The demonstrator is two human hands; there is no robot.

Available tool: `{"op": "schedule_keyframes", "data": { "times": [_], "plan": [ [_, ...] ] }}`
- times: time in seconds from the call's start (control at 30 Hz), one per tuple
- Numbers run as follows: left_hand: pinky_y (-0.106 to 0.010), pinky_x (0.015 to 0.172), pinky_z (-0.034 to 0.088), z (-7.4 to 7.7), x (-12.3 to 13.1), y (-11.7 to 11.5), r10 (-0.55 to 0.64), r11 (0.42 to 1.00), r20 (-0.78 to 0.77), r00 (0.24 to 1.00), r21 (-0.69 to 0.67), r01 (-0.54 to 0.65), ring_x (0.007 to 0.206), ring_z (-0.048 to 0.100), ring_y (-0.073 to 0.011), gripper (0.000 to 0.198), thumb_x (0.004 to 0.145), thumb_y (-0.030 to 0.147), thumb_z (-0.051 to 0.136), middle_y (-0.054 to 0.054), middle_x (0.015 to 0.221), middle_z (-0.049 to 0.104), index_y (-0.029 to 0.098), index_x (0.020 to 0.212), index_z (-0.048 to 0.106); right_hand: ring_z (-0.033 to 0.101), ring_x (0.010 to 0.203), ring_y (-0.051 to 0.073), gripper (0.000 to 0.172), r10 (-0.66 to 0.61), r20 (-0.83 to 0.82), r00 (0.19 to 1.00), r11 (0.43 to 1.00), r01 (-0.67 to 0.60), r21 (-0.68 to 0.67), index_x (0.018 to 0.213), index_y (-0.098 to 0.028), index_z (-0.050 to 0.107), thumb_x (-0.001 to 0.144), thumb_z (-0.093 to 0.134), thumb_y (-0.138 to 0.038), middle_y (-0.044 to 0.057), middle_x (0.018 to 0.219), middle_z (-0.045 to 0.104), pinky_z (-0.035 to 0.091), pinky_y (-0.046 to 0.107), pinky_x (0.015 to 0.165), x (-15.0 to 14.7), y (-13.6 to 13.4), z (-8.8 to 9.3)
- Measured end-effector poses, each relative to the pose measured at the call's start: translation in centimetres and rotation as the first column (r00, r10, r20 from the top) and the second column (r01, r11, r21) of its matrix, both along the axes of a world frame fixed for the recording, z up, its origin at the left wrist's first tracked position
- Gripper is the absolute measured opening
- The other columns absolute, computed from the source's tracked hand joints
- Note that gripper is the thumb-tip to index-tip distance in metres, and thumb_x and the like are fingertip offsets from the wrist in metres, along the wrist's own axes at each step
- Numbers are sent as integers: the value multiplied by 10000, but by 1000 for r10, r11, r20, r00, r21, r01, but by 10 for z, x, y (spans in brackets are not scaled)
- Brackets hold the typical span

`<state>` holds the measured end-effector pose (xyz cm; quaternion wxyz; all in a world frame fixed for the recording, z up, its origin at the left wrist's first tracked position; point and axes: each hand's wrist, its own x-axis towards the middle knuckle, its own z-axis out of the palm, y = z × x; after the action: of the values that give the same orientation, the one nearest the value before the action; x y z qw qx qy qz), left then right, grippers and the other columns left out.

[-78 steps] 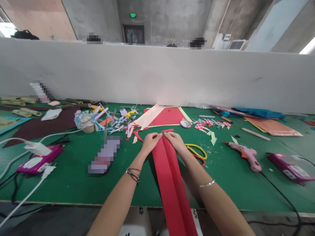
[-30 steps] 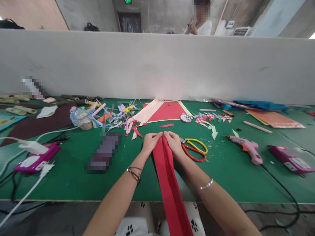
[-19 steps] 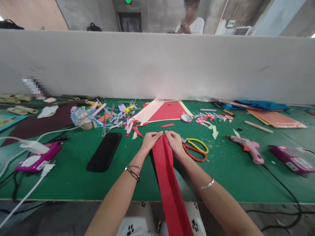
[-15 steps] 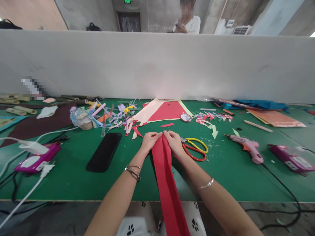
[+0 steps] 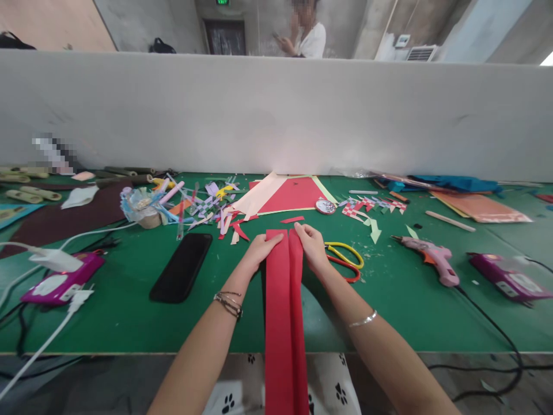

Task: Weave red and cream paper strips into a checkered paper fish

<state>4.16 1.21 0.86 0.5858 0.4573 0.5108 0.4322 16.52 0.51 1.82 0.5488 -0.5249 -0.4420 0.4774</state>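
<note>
A long red paper strip (image 5: 277,311), creased lengthwise, runs from between my hands over the table's front edge toward my lap. My left hand (image 5: 261,249) pinches its far left corner, thumb on top. At the far right corner, my right hand (image 5: 311,245) grips the narrower right part, which stands up along the crease. Scissors (image 5: 345,262) with yellow and red handles lie just right of my right hand, their blades hidden by it. A small red paper scrap (image 5: 292,219) lies beyond the strip.
A black phone (image 5: 181,268) lies left of my arms. To the right are a pink glue gun (image 5: 432,259) and a purple power strip (image 5: 503,276). Paper scraps (image 5: 207,207) and red sheets (image 5: 294,195) lie farther back, before a grey partition (image 5: 276,115). A person (image 5: 313,37) stands behind it.
The strip's far end has opened out flatter and wider, and my hands have moved slightly apart. Its near part has swung left and now runs straighter. The person behind has shifted left.
</note>
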Motion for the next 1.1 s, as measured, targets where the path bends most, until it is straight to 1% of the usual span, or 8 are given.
{"op": "schedule_keyframes", "data": {
  "times": [0.2,0.33,0.43,0.6,0.73,0.83,0.93,1.1],
  "plan": [
    [-272,603,464,5,-1,-2,153,987,-77,985,67,-148,682,626,-222,155,630,303,638,-28,634,676,151,598,629,310,370,41,352,207,-54,977,963,-213,-164,539,-175,482,523,640,-489,-76,427,409,214,208,384,2,-5,7],
    [-263,583,453,7,-2,0,239,969,-100,966,94,-229,670,615,-218,207,635,322,621,-23,579,648,157,518,574,341,380,41,363,194,-90,977,961,-207,-182,540,-170,494,502,647,-498,-77,424,431,241,198,392,2,-5,7],
    [-262,595,452,5,-3,3,259,963,-97,961,98,-250,700,615,-223,202,632,333,623,-29,608,653,156,542,584,338,373,38,363,167,-106,980,966,-184,-180,528,-169,497,496,653,-495,-79,410,428,249,198,394,1,-4,6],
    [-273,631,464,3,-10,6,223,974,-55,973,63,-219,751,625,-233,278,647,426,606,-58,670,670,148,641,616,365,375,54,347,103,-129,986,977,-125,-174,556,-176,513,518,644,-495,-61,421,473,266,207,393,3,-1,3],
    [-303,616,487,6,-12,5,36,999,15,999,-19,-35,678,644,-231,351,664,480,574,-79,667,684,137,673,648,397,410,65,338,42,-139,989,987,-62,-146,592,-187,515,558,619,-507,-67,428,467,311,205,421,8,3,1],
    [-306,600,491,8,-10,1,-52,997,27,998,-49,54,647,646,-230,260,630,384,636,-76,652,690,131,681,665,391,405,62,314,20,-125,992,989,-38,-143,619,-191,528,603,599,-497,-74,428,464,317,197,421,12,5,2],
    [-278,609,482,6,-7,0,-21,1000,5,1000,-15,21,664,642,-208,195,636,324,641,-44,674,695,145,708,665,394,387,56,263,66,-100,993,980,-83,-181,612,-180,552,630,609,-436,-66,429,480,337,192,422,13,4,4],
    [-271,573,462,0,-6,3,114,991,-53,992,83,-109,661,627,-219,276,658,402,610,-32,594,665,128,671,645,463,413,69,183,151,-75,986,956,-165,-242,588,-166,581,666,604,-331,-35,465,543,396,200,464,8,0,7]
  ]
}}
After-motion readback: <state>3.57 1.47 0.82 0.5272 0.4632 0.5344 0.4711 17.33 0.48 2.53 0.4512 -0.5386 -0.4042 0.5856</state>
